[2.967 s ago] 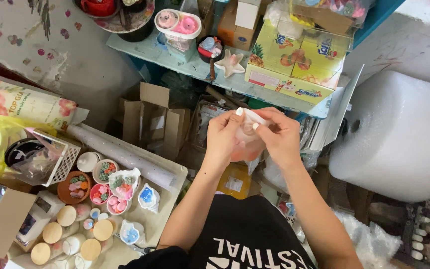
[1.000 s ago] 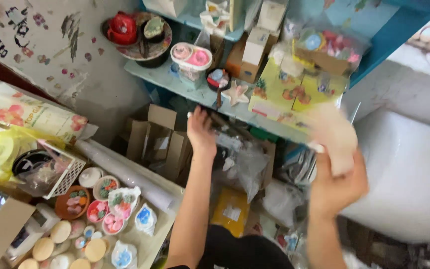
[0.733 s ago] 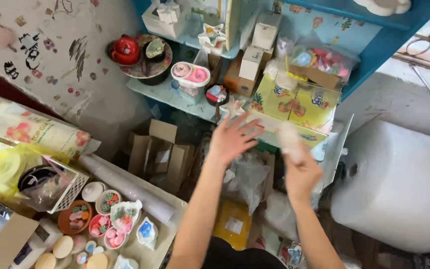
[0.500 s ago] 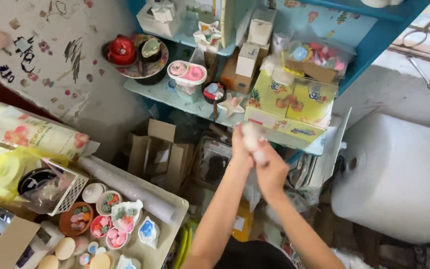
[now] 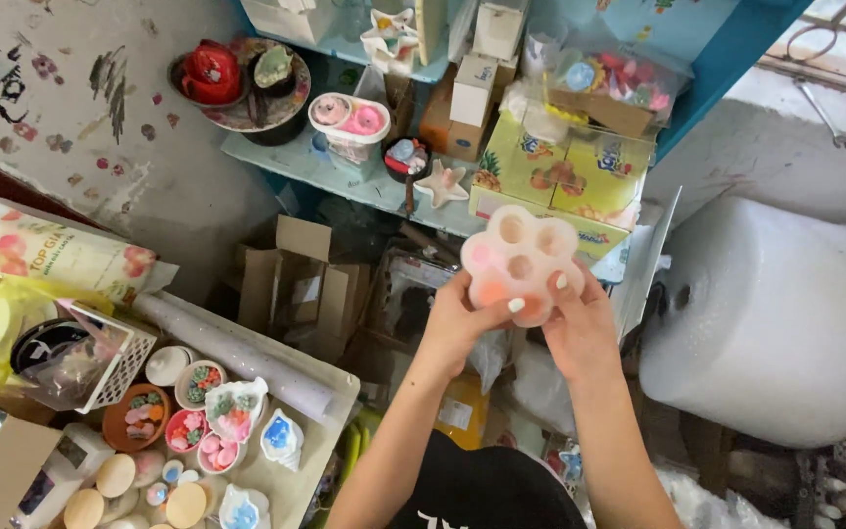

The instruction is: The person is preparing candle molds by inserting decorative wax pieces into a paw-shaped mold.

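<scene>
Cluttered blue shelf (image 5: 345, 162) is backing the scene. Left hand (image 5: 462, 318) and right hand (image 5: 580, 328) are both gripping a pale pink flower-shaped silicone mould (image 5: 519, 263) from below, cavities facing the camera, raised mid-frame for viewing.

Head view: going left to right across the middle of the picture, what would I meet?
Floral paper roll → white basket → open cardboard box → left hand → flower-shaped mould held in both hands → right hand → big bubble wrap roll.
</scene>
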